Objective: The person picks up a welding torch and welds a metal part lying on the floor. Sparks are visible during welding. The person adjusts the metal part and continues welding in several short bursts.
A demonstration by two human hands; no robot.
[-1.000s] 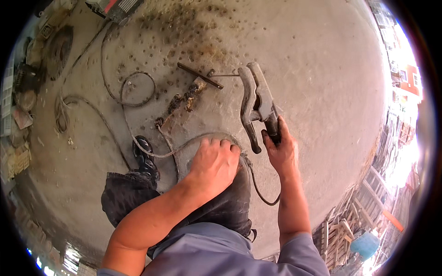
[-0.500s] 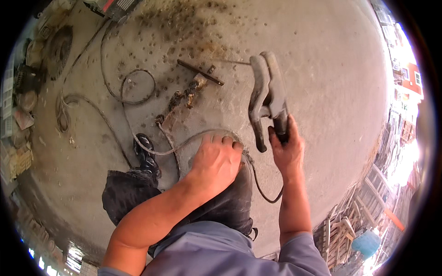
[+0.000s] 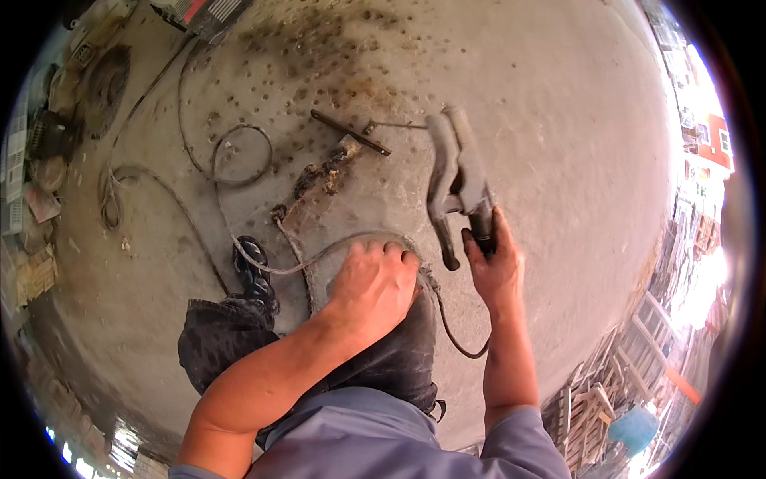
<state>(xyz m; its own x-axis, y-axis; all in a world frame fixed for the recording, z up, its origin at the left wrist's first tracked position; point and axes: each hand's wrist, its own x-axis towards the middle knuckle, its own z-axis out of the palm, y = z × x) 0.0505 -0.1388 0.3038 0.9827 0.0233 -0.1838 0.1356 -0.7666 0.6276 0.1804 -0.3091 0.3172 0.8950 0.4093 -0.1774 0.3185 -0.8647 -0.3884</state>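
My right hand (image 3: 496, 263) is closed around the dark handle of a welding electrode holder (image 3: 472, 180), which has two worn grey arms. A thin welding rod (image 3: 399, 124) sticks out leftward from the holder's top. Its far end is close to a narrow dark metal bar (image 3: 351, 132); whether they touch I cannot tell. Below the bar lies a burnt, crusted metal piece (image 3: 323, 172) on the floor. My left hand (image 3: 373, 279) lies over my knee with bent fingers, its fingertips partly hidden, and no object shows in it.
A grey cable (image 3: 243, 182) loops across the concrete floor (image 3: 574, 160) on the left and passes near my left hand. My black shoe (image 3: 254, 267) stands beside it. A red and grey machine (image 3: 203, 17) sits at the upper left. Wooden frames (image 3: 590, 411) and a blue container (image 3: 634, 429) lie at lower right.
The electrode holder and rod have dropped slightly toward me and shifted a little left with my right hand. My left hand stays on the knee.
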